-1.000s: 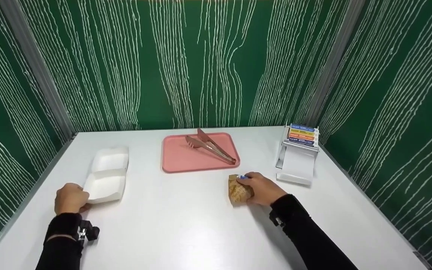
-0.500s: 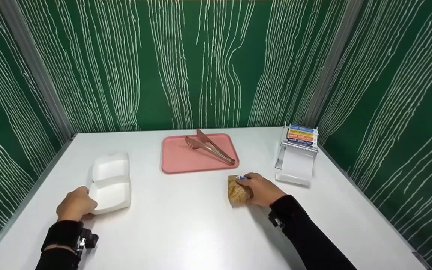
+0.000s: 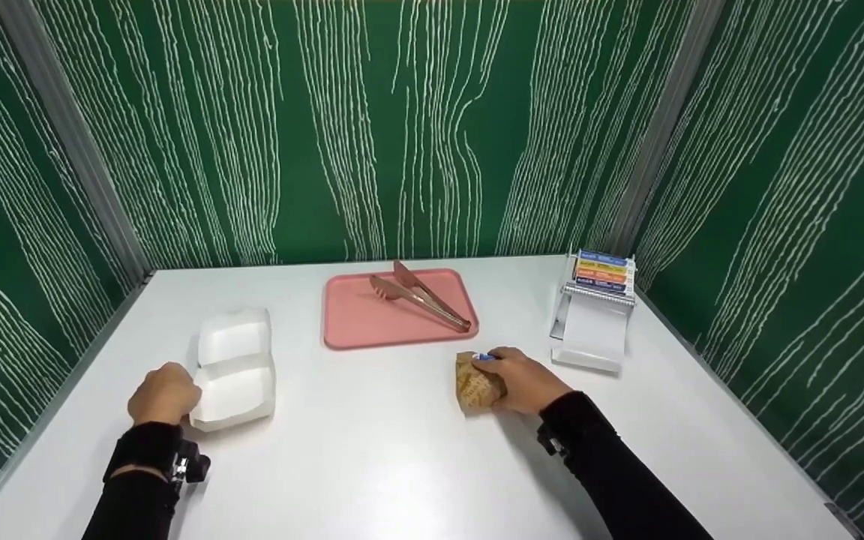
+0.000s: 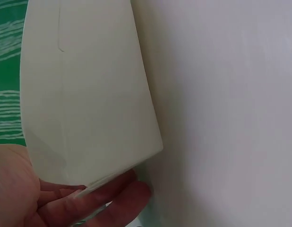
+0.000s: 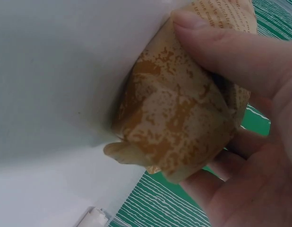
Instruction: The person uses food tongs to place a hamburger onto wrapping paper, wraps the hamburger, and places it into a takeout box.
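Toward the left of the head view lies an unfolded white clamshell takeout box (image 3: 235, 396), its two hollow halves facing up, one behind the other. My left hand (image 3: 164, 393) grips the near half by its left wall. The left wrist view shows my fingers (image 4: 122, 201) curled under the lower edge of the box wall (image 4: 94, 90). Right of centre, my right hand (image 3: 528, 381) holds a bundle wrapped in brown printed paper (image 3: 475, 386) against the table. In the right wrist view the thumb presses one side of the crumpled wrapper (image 5: 169, 113), the other fingers lie behind; its contents are hidden.
A pink tray (image 3: 349, 322) sits at the back middle with metal tongs (image 3: 428, 304) lying on it. At the back right stands a dispenser (image 3: 603, 274) with coloured labels and a white sheet (image 3: 595, 330) at its front. Green walls with white streaks enclose the table.
My left hand has drawn the white takeout box nearer and to the right, turning it straighter. My right hand and the paper-wrapped bundle stay where they were.
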A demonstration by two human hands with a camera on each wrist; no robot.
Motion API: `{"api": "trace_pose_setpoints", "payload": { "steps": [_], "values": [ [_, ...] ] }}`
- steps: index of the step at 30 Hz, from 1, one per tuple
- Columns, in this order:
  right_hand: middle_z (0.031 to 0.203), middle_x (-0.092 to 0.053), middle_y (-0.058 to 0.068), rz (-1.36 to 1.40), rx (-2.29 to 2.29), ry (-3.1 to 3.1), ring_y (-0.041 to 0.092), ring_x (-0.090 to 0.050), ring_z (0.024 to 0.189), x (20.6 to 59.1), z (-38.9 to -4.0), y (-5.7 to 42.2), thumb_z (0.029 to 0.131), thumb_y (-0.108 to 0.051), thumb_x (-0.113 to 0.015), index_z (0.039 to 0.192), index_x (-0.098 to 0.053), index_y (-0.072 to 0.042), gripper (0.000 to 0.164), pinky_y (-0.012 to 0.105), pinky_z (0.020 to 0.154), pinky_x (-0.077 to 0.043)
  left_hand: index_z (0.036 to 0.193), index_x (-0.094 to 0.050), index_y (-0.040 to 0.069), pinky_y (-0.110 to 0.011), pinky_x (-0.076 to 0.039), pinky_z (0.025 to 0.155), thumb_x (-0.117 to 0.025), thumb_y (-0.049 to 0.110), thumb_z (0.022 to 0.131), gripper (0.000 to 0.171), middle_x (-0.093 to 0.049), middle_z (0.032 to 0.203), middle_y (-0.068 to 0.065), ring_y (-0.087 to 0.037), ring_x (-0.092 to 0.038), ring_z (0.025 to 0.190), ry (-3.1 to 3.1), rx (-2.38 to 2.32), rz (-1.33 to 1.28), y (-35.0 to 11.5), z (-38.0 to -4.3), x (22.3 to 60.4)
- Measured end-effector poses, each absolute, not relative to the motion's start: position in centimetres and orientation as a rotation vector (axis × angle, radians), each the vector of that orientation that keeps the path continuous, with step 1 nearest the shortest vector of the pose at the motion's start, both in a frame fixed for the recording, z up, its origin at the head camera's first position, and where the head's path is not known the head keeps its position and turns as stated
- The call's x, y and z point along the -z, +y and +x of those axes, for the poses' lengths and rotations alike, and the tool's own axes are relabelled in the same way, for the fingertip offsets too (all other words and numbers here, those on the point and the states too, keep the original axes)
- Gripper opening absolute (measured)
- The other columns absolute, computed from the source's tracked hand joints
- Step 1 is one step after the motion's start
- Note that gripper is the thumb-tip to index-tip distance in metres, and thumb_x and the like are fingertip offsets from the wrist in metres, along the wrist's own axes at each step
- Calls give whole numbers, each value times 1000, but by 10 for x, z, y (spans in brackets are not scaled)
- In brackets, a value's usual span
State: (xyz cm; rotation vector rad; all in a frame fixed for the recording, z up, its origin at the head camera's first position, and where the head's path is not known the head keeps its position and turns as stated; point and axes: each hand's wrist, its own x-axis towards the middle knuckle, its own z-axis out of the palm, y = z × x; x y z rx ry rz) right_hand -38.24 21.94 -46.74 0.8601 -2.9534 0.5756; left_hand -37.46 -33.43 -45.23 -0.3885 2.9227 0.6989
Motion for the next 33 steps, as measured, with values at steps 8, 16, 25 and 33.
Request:
{"api": "trace_pose_setpoints", "payload": {
  "steps": [8,16,25,33],
  "values": [
    [143,-50,34,863,-575,-2960,50,-51,132,465,-381,219,77,3,-89,145,-60,2,74,58,106,-50,91,-63,-4,-39,-47,57,-52,4,89,14,-62,80,-18,-33,-59,72,3003,-747,-310,-319,-365,460],
    [143,-49,35,892,-560,-2953,51,-49,133,465,-382,221,77,0,-89,146,-58,3,75,58,107,-49,82,-62,-1,-38,-45,55,-52,3,91,14,-61,73,-14,-30,-58,66,3058,-802,-290,-302,-359,469],
    [143,-49,36,873,-582,-2953,51,-50,133,468,-381,221,77,1,-90,146,-58,3,76,59,107,-48,85,-67,-2,-39,-46,55,-57,5,95,16,-66,78,-16,-30,-61,66,3124,-829,-221,-280,-360,471],
    [144,-49,35,857,-606,-2958,51,-50,132,468,-383,221,76,2,-90,146,-58,1,78,59,108,-48,90,-71,-3,-42,-48,57,-62,5,95,13,-70,83,-18,-30,-64,68,3177,-874,-185,-257,-362,471]
  ]
}}
